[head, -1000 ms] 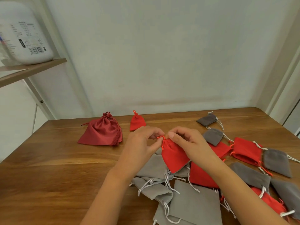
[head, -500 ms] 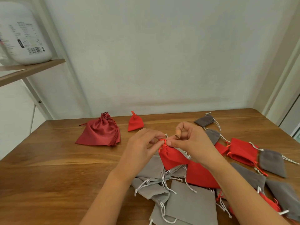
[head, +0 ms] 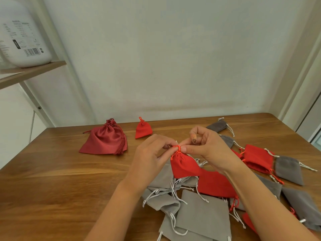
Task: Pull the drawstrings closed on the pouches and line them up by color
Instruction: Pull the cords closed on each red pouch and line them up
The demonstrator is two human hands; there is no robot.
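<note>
Pinching at centre frame, the left hand [head: 152, 153] and right hand [head: 206, 148] hold the gathered neck of a red pouch [head: 184, 166]. Their fingers curl tightly round its drawstring [head: 176, 147].

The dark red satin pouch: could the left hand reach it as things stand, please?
Probably yes: only bare table lies between the left hand and the dark red satin pouch, though that hand must first release the drawstring of the red pouch.
</note>
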